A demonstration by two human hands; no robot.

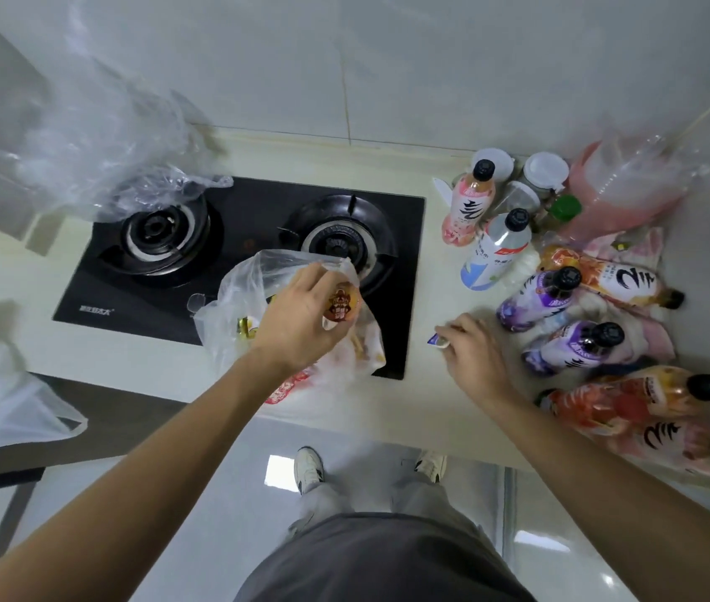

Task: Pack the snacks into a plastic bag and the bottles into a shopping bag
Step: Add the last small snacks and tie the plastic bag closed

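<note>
A clear plastic bag (236,293) stands open on the front of the black hob, with several snack packets inside. My left hand (301,317) grips the bag's rim and a small round red-labelled snack (341,304) at its mouth. My right hand (472,354) rests on the counter to the right and pinches a small blue-and-white snack packet (439,340). Several drink bottles stand and lie on the right: a pink one (466,206), a white one (494,252), two purple ones (537,299) (570,347) and orange ones (613,280) (631,395).
The black two-burner hob (162,271) fills the counter's middle. Crumpled clear plastic (97,136) hangs over its back left. White jars (544,171) and a pink bag (622,189) sit in the back right corner. A white bag (1,406) hangs at the left. The counter edge runs just before my feet.
</note>
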